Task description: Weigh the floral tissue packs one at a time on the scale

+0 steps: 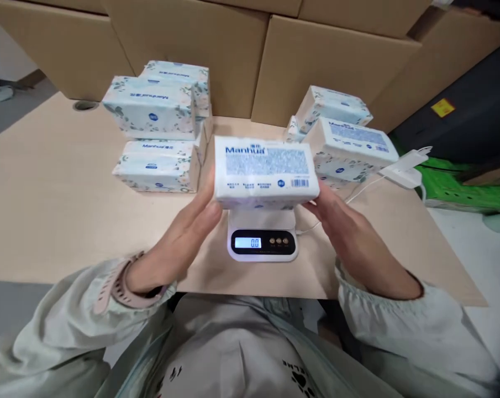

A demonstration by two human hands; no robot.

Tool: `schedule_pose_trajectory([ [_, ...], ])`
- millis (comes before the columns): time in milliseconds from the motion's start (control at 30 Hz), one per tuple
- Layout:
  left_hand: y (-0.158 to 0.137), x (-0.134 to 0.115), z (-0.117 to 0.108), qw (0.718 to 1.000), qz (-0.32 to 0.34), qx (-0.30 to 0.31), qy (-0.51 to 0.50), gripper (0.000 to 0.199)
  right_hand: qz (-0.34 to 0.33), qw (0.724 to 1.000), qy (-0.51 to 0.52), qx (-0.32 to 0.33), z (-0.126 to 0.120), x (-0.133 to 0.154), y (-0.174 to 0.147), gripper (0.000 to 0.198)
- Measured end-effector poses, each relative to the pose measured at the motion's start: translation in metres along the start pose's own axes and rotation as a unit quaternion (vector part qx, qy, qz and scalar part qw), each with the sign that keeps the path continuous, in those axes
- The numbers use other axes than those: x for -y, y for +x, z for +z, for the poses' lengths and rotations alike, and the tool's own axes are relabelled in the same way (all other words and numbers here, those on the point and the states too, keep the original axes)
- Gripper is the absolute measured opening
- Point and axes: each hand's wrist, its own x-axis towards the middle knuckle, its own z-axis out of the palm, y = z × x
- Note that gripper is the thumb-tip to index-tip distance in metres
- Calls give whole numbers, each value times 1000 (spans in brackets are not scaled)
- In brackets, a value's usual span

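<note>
Between my two hands is a white and blue tissue pack (266,168) marked "Manhua", its printed panel facing up toward me. My left hand (191,226) grips its left end and my right hand (341,221) its right end; some of the fingers are hidden behind the pack. Below it, a white digital scale (262,257) shows 0.0 on its lit display. The pack covers most of the scale's top, and whether the two touch I cannot tell.
Stacked tissue packs (154,110) stand on the left of the table (46,210). More packs (345,143) are piled at the right, beside a white power strip (403,168) with a cable running to the scale. Large cardboard boxes (191,50) line the back edge.
</note>
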Motion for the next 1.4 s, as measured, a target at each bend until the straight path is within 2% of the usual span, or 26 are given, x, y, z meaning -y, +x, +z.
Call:
schedule_pose_trajectory([
  [100, 6, 24, 14, 999, -42, 7, -3, 53, 3, 999, -16, -31, -11, -37, -4, 58],
  [200, 10, 47, 14, 998, -51, -20, 8, 62, -66, 990, -73, -96, -15, -66, 0, 52],
  [333, 12, 63, 2, 996, -29, -88, 10, 56, -203, 934, -134, -263, -17, -87, 6, 41],
  [467, 12, 64, -6, 991, -24, -127, -41, 49, -226, 913, -102, -323, -18, -93, 9, 39],
  [633, 12, 63, -5, 988, -16, -137, -74, 46, -225, 903, -100, -352, -17, -94, 10, 46],
  [833, 11, 59, -2, 985, -8, -153, -83, 41, -214, 895, -99, -379, -16, -93, 13, 46],
  [1000, 12, 54, -1, 988, -23, -140, -65, 40, -220, 887, -95, -394, -16, -91, 14, 48],
  [1233, 14, 52, 0, 986, -17, -155, -66, 40, -209, 882, -96, -412, -13, -90, 11, 49],
  [1400, 16, 51, 0, 985, -24, -161, -62, 39, -225, 861, -68, -450, -13, -90, 12, 47],
])
